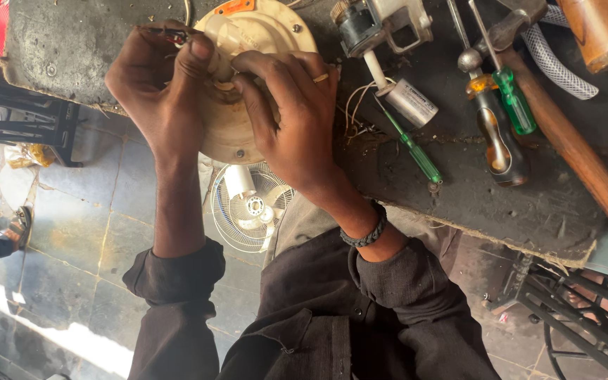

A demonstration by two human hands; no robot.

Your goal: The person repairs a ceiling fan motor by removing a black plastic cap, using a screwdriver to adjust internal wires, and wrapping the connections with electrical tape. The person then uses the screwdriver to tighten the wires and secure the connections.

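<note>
A round cream plastic housing (262, 28) lies on the dark workbench (501, 197) near its front edge. My left hand (160, 91) rests on the housing's left side and pinches a thin dark tool with a red part (170, 33) between thumb and fingers. My right hand (293, 116) lies over the middle of the housing, fingers curled onto its centre and hiding it. That hand wears a ring, and a dark braided band (367, 232) circles its wrist.
On the bench to the right lie a silver cylinder with white wires (411, 102), a thin green screwdriver (413, 149), an amber-handled and a green-handled screwdriver (497, 137), a wooden-handled hammer (564, 134), a braided hose (561, 67) and a small motor part (371, 24). A white fan (251, 207) stands on the floor below.
</note>
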